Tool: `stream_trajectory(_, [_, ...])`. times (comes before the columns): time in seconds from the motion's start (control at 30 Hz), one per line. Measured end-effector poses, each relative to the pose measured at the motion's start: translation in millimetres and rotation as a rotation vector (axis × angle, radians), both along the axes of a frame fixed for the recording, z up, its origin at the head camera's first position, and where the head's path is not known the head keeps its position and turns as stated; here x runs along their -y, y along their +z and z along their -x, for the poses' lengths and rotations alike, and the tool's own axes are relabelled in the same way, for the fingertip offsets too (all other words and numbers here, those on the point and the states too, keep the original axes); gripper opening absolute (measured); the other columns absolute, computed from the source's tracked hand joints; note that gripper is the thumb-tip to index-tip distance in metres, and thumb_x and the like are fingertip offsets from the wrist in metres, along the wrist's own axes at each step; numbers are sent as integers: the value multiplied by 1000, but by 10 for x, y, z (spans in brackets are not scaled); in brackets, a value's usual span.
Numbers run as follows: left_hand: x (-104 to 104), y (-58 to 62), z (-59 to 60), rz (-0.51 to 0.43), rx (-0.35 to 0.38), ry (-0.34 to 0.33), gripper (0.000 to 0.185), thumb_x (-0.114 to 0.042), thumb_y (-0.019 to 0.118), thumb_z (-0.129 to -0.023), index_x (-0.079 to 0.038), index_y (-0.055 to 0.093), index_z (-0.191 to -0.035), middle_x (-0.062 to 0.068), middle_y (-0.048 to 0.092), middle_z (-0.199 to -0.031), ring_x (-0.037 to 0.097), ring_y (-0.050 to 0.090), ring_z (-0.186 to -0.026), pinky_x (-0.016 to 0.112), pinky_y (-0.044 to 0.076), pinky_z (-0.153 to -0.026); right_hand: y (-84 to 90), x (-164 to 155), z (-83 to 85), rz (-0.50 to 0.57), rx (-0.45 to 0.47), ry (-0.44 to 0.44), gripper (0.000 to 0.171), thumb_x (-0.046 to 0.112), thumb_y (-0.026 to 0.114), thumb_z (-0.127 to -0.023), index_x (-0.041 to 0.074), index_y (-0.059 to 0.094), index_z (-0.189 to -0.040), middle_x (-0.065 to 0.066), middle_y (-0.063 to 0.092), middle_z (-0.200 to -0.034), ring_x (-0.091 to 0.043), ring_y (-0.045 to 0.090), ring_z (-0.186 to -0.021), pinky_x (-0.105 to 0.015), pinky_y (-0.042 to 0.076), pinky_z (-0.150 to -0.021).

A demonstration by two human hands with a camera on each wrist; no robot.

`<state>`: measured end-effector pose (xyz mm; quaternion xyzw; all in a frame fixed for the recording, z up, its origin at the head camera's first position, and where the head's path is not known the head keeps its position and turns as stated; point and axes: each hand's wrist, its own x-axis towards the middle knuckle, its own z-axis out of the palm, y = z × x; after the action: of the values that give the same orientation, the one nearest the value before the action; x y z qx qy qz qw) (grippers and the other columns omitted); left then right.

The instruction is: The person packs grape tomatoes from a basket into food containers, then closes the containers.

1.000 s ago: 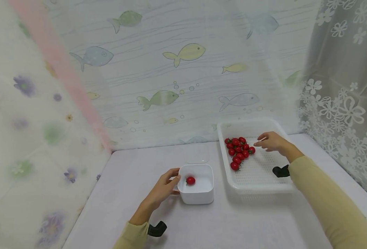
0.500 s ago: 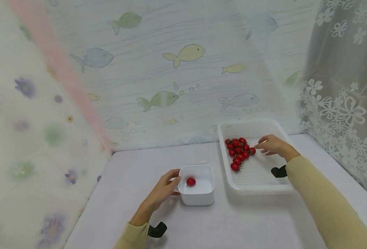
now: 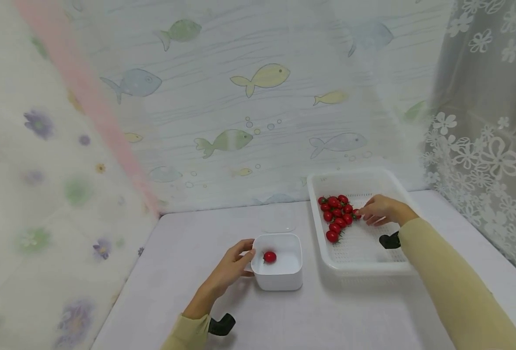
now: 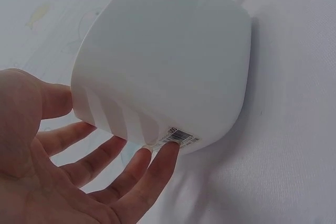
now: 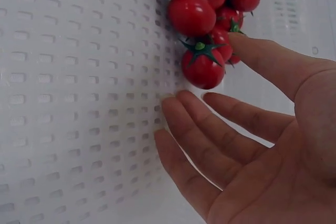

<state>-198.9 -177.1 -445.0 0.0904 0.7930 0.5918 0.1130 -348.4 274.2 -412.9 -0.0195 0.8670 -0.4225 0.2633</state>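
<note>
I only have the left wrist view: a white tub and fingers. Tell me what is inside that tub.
Observer: One cherry tomato lies in the white tub.
Operator: Report where the other hand is.
Observer: The right hand is over a white perforated tray, beside the tub.
Operator: Say what it touches.
Observer: Its fingers are straight; the thumb touches a tomato at the edge of the tomato pile.
Operator: Describe the left hand's contact.
Observer: The left hand rests against the tub's side.

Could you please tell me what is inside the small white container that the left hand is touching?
The small white container holds one cherry tomato. The left hand rests against its outer wall. Its near wall hides part of the floor.
</note>
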Motion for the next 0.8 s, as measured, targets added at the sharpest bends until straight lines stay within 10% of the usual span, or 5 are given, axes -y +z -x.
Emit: stream_trajectory(0.8, [11,8,-25,0,4,9,44,-26,53,-108,-9,48,-148,19,47,-149,39,57,-125,42,62,-84,-25,268,67,37,14,34,28,10,66,-99,-11,57,-114,-18,66,-101,-25,68,-89,-44,60,-88])
